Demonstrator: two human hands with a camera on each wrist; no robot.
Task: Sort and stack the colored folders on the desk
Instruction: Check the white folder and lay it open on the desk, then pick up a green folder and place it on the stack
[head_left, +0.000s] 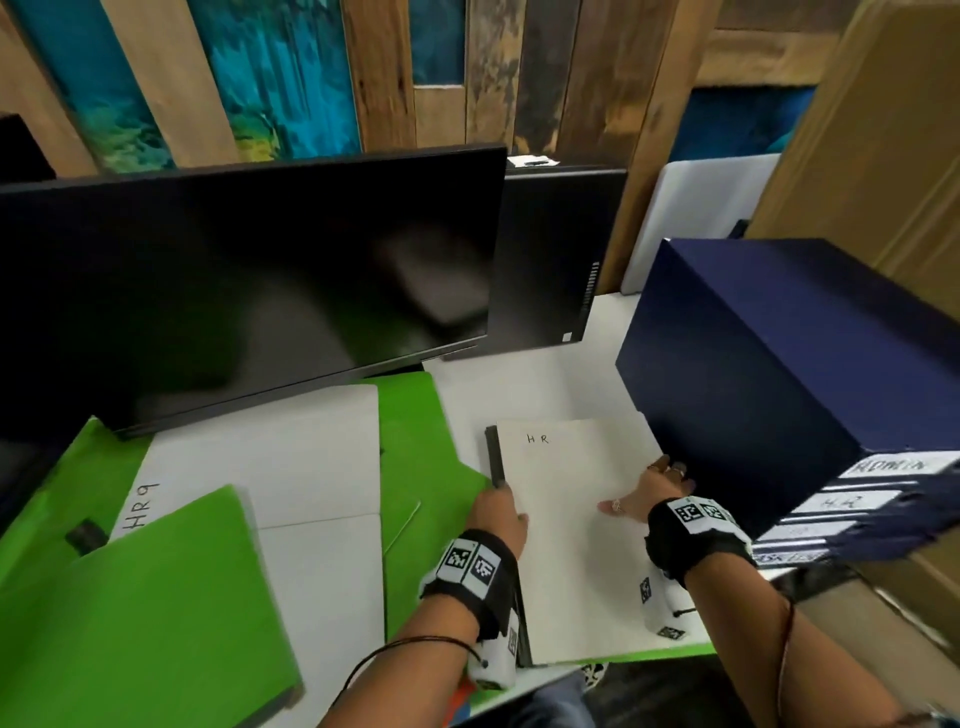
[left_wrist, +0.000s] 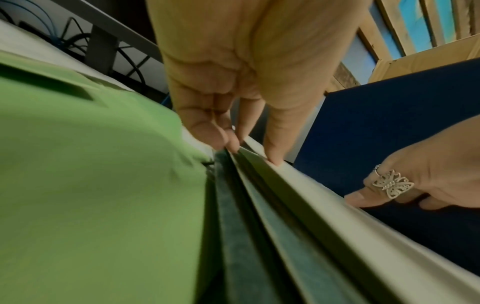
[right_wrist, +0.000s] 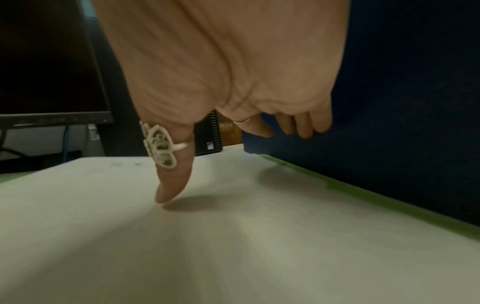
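Note:
A folder topped by a white sheet marked "HR" (head_left: 571, 519) lies at the desk's front, its dark spine (head_left: 494, 452) on the left. My left hand (head_left: 496, 514) pinches that left edge: in the left wrist view the thumb (left_wrist: 272, 156) sits on the white cover (left_wrist: 298, 195) and the fingers (left_wrist: 207, 133) press the side. My right hand (head_left: 644, 488) rests its thumb (right_wrist: 166, 191) on the sheet (right_wrist: 233, 246), fingers (right_wrist: 298, 127) hanging loose by the right edge. Green folders (head_left: 130, 597) with white sheets, one marked "HR 9" (head_left: 270, 467), lie spread to the left.
A stack of navy folders (head_left: 779, 389) labelled "ADMIN" and "HR" stands close against the right of the HR folder. A dark monitor (head_left: 234, 280) and a black computer case (head_left: 550, 260) block the back. A cardboard box (head_left: 883, 130) rises at the far right.

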